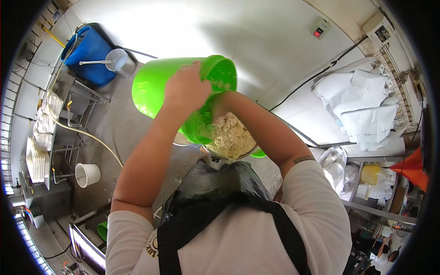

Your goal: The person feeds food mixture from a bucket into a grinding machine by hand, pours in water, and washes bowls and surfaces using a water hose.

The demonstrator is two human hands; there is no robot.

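Observation:
A bright green bucket (158,85) is tipped on its side in the air, its mouth facing right and downward. My left hand (187,87) grips it near the rim, fingers curled over the upper side. My right hand (222,103) reaches into the mouth of the bucket, and its fingers are hidden there. Pale crumbs cling to the bucket's inner wall. Just below the mouth, a crumbly pale-yellow dough-like mass (233,138) heaps up in a round metal-rimmed container, which my right forearm partly covers.
A blue barrel (94,55) and a metal pot (121,64) with a long-handled scoop stand at the back left. A white bucket (87,175) and a hose (91,135) lie on the left floor. White sacks (362,101) are stacked at right. Another person (381,259) is at lower right.

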